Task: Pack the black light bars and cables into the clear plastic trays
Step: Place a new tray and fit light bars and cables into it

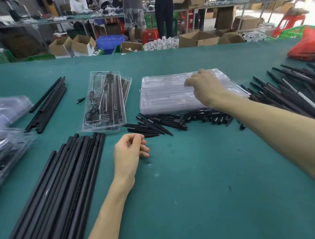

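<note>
Head view: the likeliest slip is at the tray stack [163,99], centre right of the frame. The clear trays look tightly nested, so lifting the top one may bring two or three along. It may also drag the stack forward onto the short black spikes [153,127] heaped against its near edge and scatter them. Left of the stack lies a packed tray [102,125]. Its cable [92,111] has a plug [80,101] lying outside on the table [210,171], where it could snag.

The right hand [204,87] is stretched across the stack's top, palm down, fingers bent toward its far edge. Blur hides whether it grips a tray. The left hand [129,152] rests on the table at lower centre, fingers loosely curled, holding nothing. Loose bars [61,188] lie just left of it, with more bars at far right.
</note>
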`<state>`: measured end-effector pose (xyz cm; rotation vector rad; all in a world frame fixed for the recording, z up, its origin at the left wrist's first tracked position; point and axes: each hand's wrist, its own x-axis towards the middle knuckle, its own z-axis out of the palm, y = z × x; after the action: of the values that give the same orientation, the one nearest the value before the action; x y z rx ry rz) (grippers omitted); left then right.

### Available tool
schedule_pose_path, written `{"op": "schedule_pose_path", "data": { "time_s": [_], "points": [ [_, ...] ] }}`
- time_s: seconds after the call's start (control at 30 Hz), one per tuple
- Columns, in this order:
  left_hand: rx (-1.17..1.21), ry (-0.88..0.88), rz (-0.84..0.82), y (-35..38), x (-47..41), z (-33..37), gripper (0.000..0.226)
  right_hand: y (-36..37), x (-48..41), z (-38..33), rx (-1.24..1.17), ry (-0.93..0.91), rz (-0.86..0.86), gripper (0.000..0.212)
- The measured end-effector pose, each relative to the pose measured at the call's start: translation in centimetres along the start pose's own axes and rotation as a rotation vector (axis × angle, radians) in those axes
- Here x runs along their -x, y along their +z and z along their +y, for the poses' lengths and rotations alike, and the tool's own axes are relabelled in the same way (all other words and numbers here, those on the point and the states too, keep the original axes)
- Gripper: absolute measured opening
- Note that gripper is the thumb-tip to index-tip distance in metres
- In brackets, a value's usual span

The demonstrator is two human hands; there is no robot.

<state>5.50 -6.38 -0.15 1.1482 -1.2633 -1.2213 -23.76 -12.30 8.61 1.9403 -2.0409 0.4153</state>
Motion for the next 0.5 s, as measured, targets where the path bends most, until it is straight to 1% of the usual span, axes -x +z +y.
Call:
{"op": "schedule_pose_path", "data": {
  "time_s": [0.07,0.2,0.33,0.37,0.4,0.5],
  "points": [
    [0.001,0.002,-0.001,0.1,0.1,0.1,0.015,0.7,0.1,0.1,0.026,0.04,-0.059,0.057],
    [0.001,0.0,-0.001,0.2,0.2,0.2,0.015,1.6,-0.2,0.2,0.099,0.132,-0.113,0.041],
    [0.009,-0.005,0.001,0.2,0.3,0.2,0.014,2.3,-0.9,-0.1,0.055,0.169,-0.204,0.041],
    [0.01,-0.008,0.002,0.2,0.3,0.2,0.014,2.5,-1.1,-0.3,0.037,0.187,-0.199,0.042],
    [0.014,-0.011,0.003,0.2,0.3,0.2,0.014,2.6,-1.4,-0.4,0.02,0.21,-0.15,0.043],
    [0.021,-0.01,0.006,0.1,0.3,0.3,0.014,3.1,-1.5,-1.0,0.001,0.233,0.057,0.048]
  ]
}}
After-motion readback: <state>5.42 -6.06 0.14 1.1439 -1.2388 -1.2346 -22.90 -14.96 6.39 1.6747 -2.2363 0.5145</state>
